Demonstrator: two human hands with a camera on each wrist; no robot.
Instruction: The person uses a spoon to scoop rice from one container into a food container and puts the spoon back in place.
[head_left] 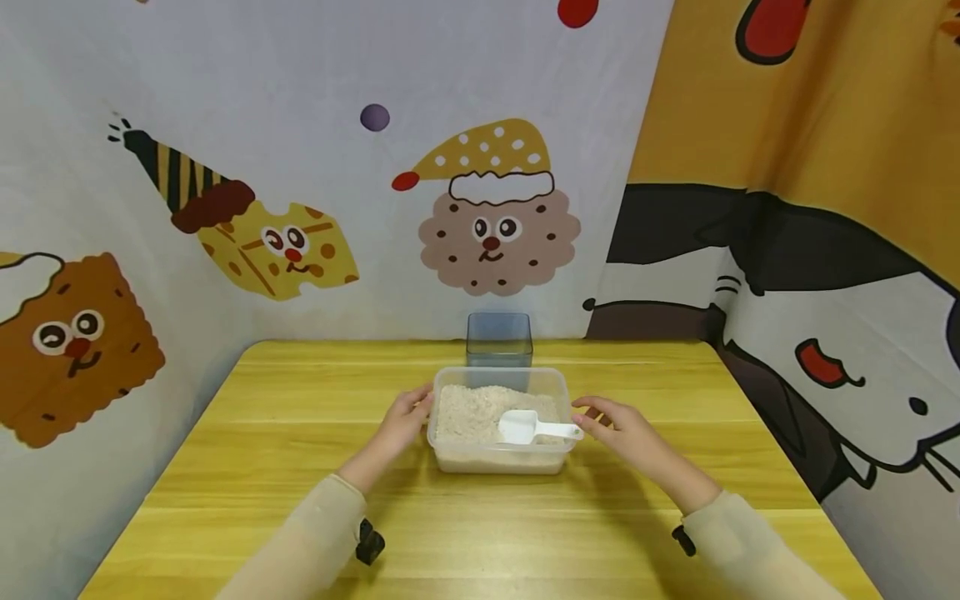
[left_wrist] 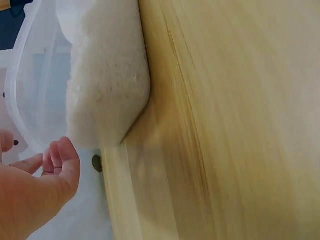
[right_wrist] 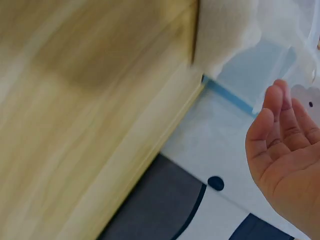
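A clear plastic box (head_left: 495,448) stands on the table, partly filled with pale grain (head_left: 472,408) that looks like rice. On the grain lies a white scoop (head_left: 519,427), its handle reaching over the box's right rim. My left hand (head_left: 403,418) is at the box's left side with its fingers loosely bent; in the left wrist view the fingertips (left_wrist: 67,145) are right by the wall, and contact is hard to tell. Beside the right end, close to the scoop handle, is my right hand (head_left: 618,427), fingers gently curved and palm bare in the right wrist view.
Behind the box stands a bluish see-through container (head_left: 498,333), near the table's back edge. The wooden table (head_left: 315,433) meets a cloth backdrop (head_left: 315,167) with cartoon prints at the back and sides.
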